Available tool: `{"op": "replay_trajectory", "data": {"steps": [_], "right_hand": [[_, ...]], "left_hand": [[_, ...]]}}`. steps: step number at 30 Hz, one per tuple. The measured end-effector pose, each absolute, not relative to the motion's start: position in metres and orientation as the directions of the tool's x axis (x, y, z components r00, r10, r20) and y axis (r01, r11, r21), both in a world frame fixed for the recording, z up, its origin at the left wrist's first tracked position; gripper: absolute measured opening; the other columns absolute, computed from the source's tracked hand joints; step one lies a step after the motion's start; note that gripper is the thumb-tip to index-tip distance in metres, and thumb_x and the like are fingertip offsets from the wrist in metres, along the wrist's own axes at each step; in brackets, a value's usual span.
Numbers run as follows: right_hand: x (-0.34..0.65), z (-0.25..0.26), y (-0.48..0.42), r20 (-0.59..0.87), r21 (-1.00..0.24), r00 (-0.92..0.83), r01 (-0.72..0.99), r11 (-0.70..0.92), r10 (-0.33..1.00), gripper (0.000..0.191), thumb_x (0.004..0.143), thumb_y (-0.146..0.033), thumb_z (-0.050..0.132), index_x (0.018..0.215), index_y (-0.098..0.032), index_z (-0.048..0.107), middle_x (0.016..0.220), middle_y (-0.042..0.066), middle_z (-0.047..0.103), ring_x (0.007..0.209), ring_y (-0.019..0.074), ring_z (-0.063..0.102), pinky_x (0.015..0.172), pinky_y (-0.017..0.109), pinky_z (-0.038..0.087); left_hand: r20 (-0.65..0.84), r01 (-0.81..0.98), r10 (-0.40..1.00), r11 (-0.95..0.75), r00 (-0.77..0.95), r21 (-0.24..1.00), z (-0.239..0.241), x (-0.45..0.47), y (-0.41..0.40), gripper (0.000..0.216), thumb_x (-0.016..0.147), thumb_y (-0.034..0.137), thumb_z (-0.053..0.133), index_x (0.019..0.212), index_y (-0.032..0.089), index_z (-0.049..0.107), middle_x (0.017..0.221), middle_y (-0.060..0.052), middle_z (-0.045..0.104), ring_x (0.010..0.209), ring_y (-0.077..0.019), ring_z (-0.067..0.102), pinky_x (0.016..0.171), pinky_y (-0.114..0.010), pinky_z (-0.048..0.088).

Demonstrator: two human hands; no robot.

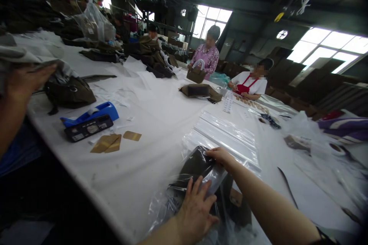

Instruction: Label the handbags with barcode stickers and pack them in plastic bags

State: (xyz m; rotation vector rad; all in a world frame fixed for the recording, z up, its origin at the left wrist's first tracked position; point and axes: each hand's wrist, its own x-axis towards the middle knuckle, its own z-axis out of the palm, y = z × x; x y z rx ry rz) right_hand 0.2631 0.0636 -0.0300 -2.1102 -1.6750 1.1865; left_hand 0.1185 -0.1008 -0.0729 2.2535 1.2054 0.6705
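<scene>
A dark olive bag (198, 162) lies inside a clear plastic bag (161, 208) at the near edge of the white table. My left hand (197, 208) rests on the plastic with its fingers spread. At the upper end of the bundle, my right hand (222, 157) pinches the edge of the plastic bag against the dark bag. A brown tag (236, 197) shows through the plastic below my right forearm. Just beyond lies a stack of flat clear plastic bags (227, 138), partly under the bundle.
On the left stand a blue tape dispenser (110, 111) and several gold-brown cards (107, 143). Another person's hand (25, 80) holds grey cloth there. Two co-workers sit or stand across the table (149, 113), near an olive handbag (196, 74). A dark strap (287, 185) lies right.
</scene>
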Motion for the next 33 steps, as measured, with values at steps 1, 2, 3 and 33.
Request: {"op": "replay_trajectory", "data": {"steps": [1,2,3,33], "right_hand": [[0.261,-0.031,0.064,-0.441,-0.585,0.043,0.744,-0.323,0.897,0.028,0.07,-0.043,0.062,0.064,-0.016,0.057,0.034,-0.008,0.036,0.03,0.0069,0.031,0.034,0.022,0.024],[0.259,-0.033,0.064,-0.416,-0.573,0.051,0.76,-0.305,0.908,0.029,0.07,-0.044,0.063,0.063,-0.016,0.057,0.035,-0.007,0.037,0.031,0.0071,0.033,0.035,0.022,0.025],[0.258,-0.034,0.065,-0.388,-0.559,0.058,0.779,-0.285,0.92,0.031,0.069,-0.044,0.064,0.061,-0.016,0.056,0.036,-0.006,0.039,0.032,0.0073,0.035,0.035,0.022,0.026],[0.256,0.112,0.009,-0.05,-0.64,-0.836,0.447,0.625,0.547,0.022,0.074,-0.04,0.065,0.069,-0.018,0.065,0.066,-0.002,0.063,0.061,0.0123,0.058,0.059,0.023,0.045]], "left_hand": [[0.189,0.606,0.851,-0.489,0.49,0.627,-0.074,0.117,-0.102,0.05,0.08,0.054,0.054,0.123,0.03,0.049,0.146,-0.002,0.03,0.135,-0.0317,0.017,0.108,-0.058,0.018],[0.189,0.602,0.846,-0.494,0.498,0.627,-0.074,0.116,-0.104,0.049,0.08,0.053,0.053,0.123,0.03,0.049,0.146,-0.002,0.03,0.135,-0.0319,0.018,0.108,-0.058,0.019],[0.192,0.597,0.841,-0.502,0.506,0.625,-0.073,0.113,-0.106,0.048,0.08,0.053,0.053,0.122,0.03,0.05,0.145,-0.003,0.031,0.135,-0.0321,0.019,0.107,-0.057,0.021],[0.21,-0.475,0.977,-0.163,0.048,0.865,-0.02,-0.015,-0.106,0.07,0.075,0.067,0.05,0.127,0.021,0.049,0.12,-0.011,0.059,0.116,-0.0302,0.049,0.103,-0.046,0.032]]}}
